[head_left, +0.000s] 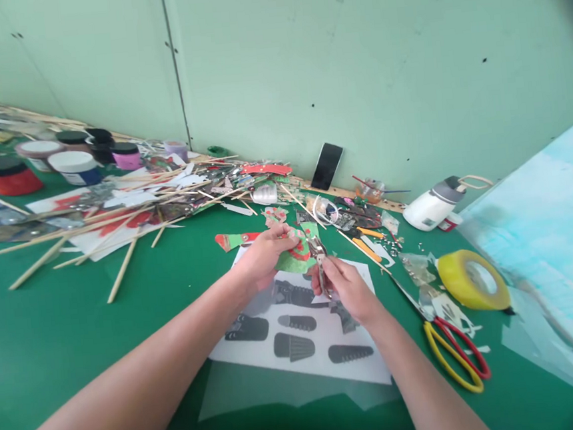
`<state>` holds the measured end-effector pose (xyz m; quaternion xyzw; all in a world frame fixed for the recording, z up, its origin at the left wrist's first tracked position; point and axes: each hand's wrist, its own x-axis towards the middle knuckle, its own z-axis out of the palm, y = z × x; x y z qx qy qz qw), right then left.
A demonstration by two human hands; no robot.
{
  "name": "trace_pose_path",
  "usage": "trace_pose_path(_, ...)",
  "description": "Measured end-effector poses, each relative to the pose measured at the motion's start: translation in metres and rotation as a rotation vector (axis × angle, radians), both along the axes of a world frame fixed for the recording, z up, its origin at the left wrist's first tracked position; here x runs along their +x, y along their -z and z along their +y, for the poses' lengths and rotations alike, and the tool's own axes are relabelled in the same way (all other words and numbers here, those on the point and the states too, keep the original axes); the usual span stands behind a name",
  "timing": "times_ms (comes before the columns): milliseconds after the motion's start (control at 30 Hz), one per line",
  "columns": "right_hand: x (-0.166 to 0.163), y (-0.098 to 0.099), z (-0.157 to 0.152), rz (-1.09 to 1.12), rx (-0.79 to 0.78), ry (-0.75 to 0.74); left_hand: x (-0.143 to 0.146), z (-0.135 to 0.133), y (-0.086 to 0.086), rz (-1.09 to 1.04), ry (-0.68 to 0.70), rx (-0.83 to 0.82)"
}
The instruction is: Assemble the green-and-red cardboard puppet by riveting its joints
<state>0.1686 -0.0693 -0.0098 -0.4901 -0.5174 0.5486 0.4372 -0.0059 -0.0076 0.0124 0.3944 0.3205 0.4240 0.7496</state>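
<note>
My left hand (pixel 265 257) pinches a green cutout painted with red (pixel 295 262) above the printed sheet. Wrapped around a metal hole punch (pixel 318 251), my right hand (pixel 347 286) brings its jaws against the right edge of that cutout. I cannot tell whether the jaws are pressed together. Dark printed shapes cover the white sheet (pixel 259 364) under both hands. A red and green strip (pixel 233 241) lies just left of my left hand, and another small painted piece (pixel 274 215) rests behind it.
Scissors (pixel 462 353) and a yellow tape roll (pixel 473 280) lie at right. Behind them is a white bottle (pixel 429 208). A phone (pixel 327 166) leans on the wall. Thin sticks (pixel 123 269), cutouts and paint jars (pixel 6 176) crowd the left.
</note>
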Motion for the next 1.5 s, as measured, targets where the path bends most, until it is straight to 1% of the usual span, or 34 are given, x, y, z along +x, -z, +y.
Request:
trace_pose_path(67, 0.0, 0.0, -0.001, -0.016, -0.018, -0.041, 0.0, -0.001, -0.003, 0.036, -0.014, 0.024)
trace_pose_path(167, 0.0, -0.002, -0.004, 0.023, -0.057, -0.103, -0.002, -0.001, -0.008, 0.064, -0.02, 0.052)
trace_pose_path(267, 0.001, -0.003, -0.005, 0.005, -0.022, -0.093, -0.007, 0.002, -0.012, 0.064, -0.01, 0.022)
trace_pose_path(333, 0.002, -0.003, -0.004, -0.053, 0.021, -0.064, -0.01, 0.004, -0.014, 0.038, -0.025, -0.016)
trace_pose_path(400, 0.004, -0.002, -0.004, -0.192, 0.086, -0.016, -0.011, 0.006, -0.016, 0.002, -0.06, -0.036)
trace_pose_path(467, 0.006, -0.002, -0.003, -0.385, 0.174, 0.033, -0.01, 0.006, -0.016, -0.016, -0.076, -0.039)
trace_pose_path(567, 0.008, -0.004, -0.005, -0.619, 0.274, 0.041, -0.008, 0.005, -0.015, -0.007, -0.082, -0.031)
trace_pose_path(667, 0.009, -0.007, -0.006, -0.753, 0.336, 0.016, -0.007, 0.004, -0.014, 0.009, -0.102, -0.011)
trace_pose_path(733, 0.009, -0.009, -0.007, -0.805, 0.367, 0.013, -0.007, 0.003, -0.015, 0.015, -0.107, 0.013)
trace_pose_path(967, 0.01, -0.011, -0.006, -0.792, 0.375, 0.017, -0.008, 0.001, -0.017, 0.07, -0.098, 0.02)
trace_pose_path(1167, 0.01, -0.01, -0.006, -0.752, 0.327, 0.021, -0.006, 0.001, -0.014, 0.125, -0.077, 0.071)
trace_pose_path(1367, 0.009, -0.011, -0.005, -0.738, 0.277, 0.013, -0.004, 0.002, -0.01, 0.1, -0.046, 0.107)
trace_pose_path(1500, 0.01, -0.009, -0.005, -0.735, 0.256, 0.014, -0.003, 0.001, -0.009, 0.09, -0.049, 0.088)
